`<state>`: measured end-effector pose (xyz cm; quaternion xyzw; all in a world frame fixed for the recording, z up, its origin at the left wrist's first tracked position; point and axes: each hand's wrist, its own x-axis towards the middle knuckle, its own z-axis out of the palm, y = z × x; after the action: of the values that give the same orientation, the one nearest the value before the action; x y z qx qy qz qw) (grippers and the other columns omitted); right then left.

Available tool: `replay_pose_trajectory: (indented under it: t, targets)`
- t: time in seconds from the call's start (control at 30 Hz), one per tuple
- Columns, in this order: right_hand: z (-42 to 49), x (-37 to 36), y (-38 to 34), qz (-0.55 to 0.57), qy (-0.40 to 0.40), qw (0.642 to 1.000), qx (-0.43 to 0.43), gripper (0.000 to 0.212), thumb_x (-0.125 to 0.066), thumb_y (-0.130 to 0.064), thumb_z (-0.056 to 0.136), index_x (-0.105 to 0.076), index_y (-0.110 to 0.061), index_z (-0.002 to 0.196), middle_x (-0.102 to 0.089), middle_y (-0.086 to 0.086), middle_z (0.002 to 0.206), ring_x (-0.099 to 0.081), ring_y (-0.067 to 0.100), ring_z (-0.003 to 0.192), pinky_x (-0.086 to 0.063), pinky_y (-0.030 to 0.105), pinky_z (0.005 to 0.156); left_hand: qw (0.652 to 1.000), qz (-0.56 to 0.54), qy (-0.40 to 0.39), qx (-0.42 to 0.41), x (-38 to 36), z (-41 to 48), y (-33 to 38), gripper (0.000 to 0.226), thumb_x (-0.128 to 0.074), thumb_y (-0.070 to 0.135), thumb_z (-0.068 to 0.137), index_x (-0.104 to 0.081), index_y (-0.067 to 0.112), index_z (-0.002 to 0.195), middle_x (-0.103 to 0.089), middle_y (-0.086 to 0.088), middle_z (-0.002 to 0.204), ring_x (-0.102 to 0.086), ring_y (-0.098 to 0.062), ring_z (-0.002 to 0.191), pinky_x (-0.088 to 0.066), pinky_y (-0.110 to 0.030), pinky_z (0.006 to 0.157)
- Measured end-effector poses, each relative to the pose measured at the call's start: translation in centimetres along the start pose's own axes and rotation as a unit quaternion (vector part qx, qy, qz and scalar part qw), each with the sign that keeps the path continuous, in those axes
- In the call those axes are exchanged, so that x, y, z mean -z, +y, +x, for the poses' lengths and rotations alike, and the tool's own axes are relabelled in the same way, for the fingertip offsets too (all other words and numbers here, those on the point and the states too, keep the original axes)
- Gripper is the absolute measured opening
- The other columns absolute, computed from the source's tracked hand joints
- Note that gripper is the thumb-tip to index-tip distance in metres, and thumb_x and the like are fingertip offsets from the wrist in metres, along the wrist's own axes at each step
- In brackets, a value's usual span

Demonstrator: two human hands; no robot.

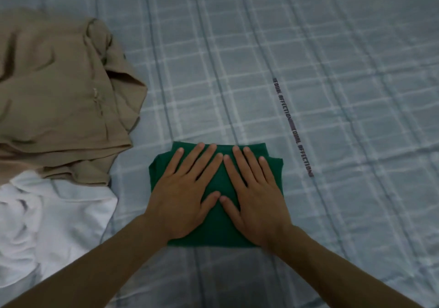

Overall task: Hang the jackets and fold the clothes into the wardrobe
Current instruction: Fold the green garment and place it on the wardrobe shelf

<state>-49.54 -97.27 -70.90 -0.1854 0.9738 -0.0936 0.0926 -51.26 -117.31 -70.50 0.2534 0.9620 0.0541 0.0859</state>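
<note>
Head view: both hands, left hand (184, 195) and right hand (255, 195), press flat with fingers spread on a folded green garment (215, 231) on the bedspread (332, 70); tan jacket (59, 94) and white cloth (59, 217) lie beside it, to the left.

Tan garment (59, 89) & white garment (47, 217): both cut off at pic's left edge. Green folded cloth (215, 231): centre hidden under left hand (183, 196) & right hand (256, 196). Bedsheet (332, 70) print: blurred, only partly legible.
</note>
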Motion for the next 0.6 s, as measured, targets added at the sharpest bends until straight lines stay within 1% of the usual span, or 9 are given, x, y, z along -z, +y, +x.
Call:
replay_pose_trajectory:
  t: [0.13, 0.23, 0.3, 0.37, 0.4, 0.43, 0.5, 0.53, 0.6]
  targets:
    - [0.1, 0.1, -0.1, 0.004, 0.008, 1.0, 0.008, 0.072, -0.022, -0.057, 0.101, -0.005, -0.016, 0.158, -0.001, 0.006, 0.165, 0.006, 0.022, 0.152, -0.003, 0.045, 0.123, 1.0, 0.01, -0.01, -0.001, 0.2, 0.4, 0.0, 0.072, -0.027, 0.058, 0.099, -0.011, 0.02, 0.159, -0.007, 0.001, 0.167, 0.001, -0.018, 0.154, -0.011, -0.05, 0.123]
    - [-0.2, 0.5, 0.1, 0.02, 0.015, 0.999, 0.024, 0.072, -0.032, -0.054, 0.101, -0.01, -0.016, 0.158, -0.004, 0.008, 0.165, 0.004, 0.023, 0.152, -0.005, 0.046, 0.123, 1.0, 0.009, 0.003, -0.003, 0.7, -0.1, 0.2, 0.07, -0.032, 0.055, 0.099, -0.018, 0.018, 0.158, -0.012, -0.002, 0.166, -0.004, -0.021, 0.154, -0.013, -0.051, 0.122]
    - [-1.1, 1.0, 0.3, 0.062, 0.029, 0.996, 0.065, 0.067, -0.048, -0.043, 0.098, -0.027, -0.014, 0.154, -0.016, 0.01, 0.164, -0.005, 0.024, 0.152, -0.011, 0.047, 0.123, 1.0, 0.019, 0.025, 0.0, 1.2, -1.0, 0.6, 0.064, -0.037, 0.046, 0.098, -0.032, 0.015, 0.154, -0.025, -0.007, 0.163, -0.017, -0.025, 0.152, -0.017, -0.051, 0.121]
    - [-3.1, 1.3, 0.3, 0.111, 0.059, 0.987, 0.102, 0.056, -0.055, -0.036, 0.094, -0.047, -0.012, 0.144, -0.032, 0.009, 0.158, -0.021, 0.025, 0.15, -0.02, 0.046, 0.122, 0.998, 0.017, 0.052, -0.013, 1.5, -2.8, 1.2, 0.054, -0.045, 0.035, 0.095, -0.048, 0.013, 0.145, -0.039, -0.011, 0.155, -0.033, -0.028, 0.145, -0.023, -0.05, 0.118]
    - [-4.4, 1.1, 0.3, 0.121, 0.062, 0.985, 0.107, 0.055, -0.057, -0.04, 0.091, -0.052, -0.012, 0.14, -0.037, 0.008, 0.155, -0.027, 0.024, 0.147, -0.026, 0.046, 0.12, 0.998, 0.009, 0.061, -0.026, 1.5, -3.9, 1.5, 0.051, -0.051, 0.033, 0.093, -0.053, 0.013, 0.14, -0.044, -0.011, 0.152, -0.039, -0.029, 0.141, -0.025, -0.05, 0.117]
    - [-5.7, 0.9, 0.2, 0.111, 0.05, 0.987, 0.103, 0.062, -0.058, -0.048, 0.088, -0.053, -0.014, 0.139, -0.038, 0.007, 0.155, -0.03, 0.024, 0.146, -0.029, 0.046, 0.118, 0.998, -0.003, 0.057, -0.034, 1.3, -5.1, 1.7, 0.052, -0.058, 0.036, 0.091, -0.055, 0.014, 0.137, -0.046, -0.01, 0.15, -0.041, -0.029, 0.139, -0.025, -0.049, 0.117]
    - [-7.8, 0.4, 0.0, 0.053, 0.012, 0.995, 0.082, 0.082, -0.06, -0.063, 0.078, -0.045, -0.018, 0.145, -0.033, 0.006, 0.158, -0.027, 0.023, 0.147, -0.027, 0.044, 0.119, 0.999, -0.016, 0.011, -0.026, 1.1, -7.5, 1.8, 0.07, -0.059, 0.055, 0.085, -0.049, 0.018, 0.144, -0.039, -0.006, 0.156, -0.035, -0.026, 0.144, -0.023, -0.049, 0.117]
    - [-8.3, 0.1, 0.2, 0.033, 0.007, 0.997, 0.069, 0.087, -0.062, -0.064, 0.076, -0.04, -0.02, 0.148, -0.03, 0.005, 0.159, -0.025, 0.022, 0.147, -0.024, 0.043, 0.119, 1.0, -0.008, -0.014, -0.021, 0.9, -8.2, 1.7, 0.081, -0.059, 0.061, 0.081, -0.042, 0.019, 0.149, -0.033, -0.005, 0.159, -0.029, -0.025, 0.147, -0.021, -0.049, 0.117]
    - [-8.4, -0.1, 0.5, 0.028, 0.024, 0.998, 0.052, 0.085, -0.071, -0.048, 0.076, -0.04, -0.018, 0.148, -0.033, 0.005, 0.157, -0.03, 0.023, 0.145, -0.028, 0.043, 0.118, 0.999, 0.015, -0.035, -0.02, 0.5, -8.6, 1.6, 0.092, -0.063, 0.056, 0.074, -0.034, 0.018, 0.153, -0.028, -0.006, 0.161, -0.027, -0.026, 0.148, -0.022, -0.051, 0.117]
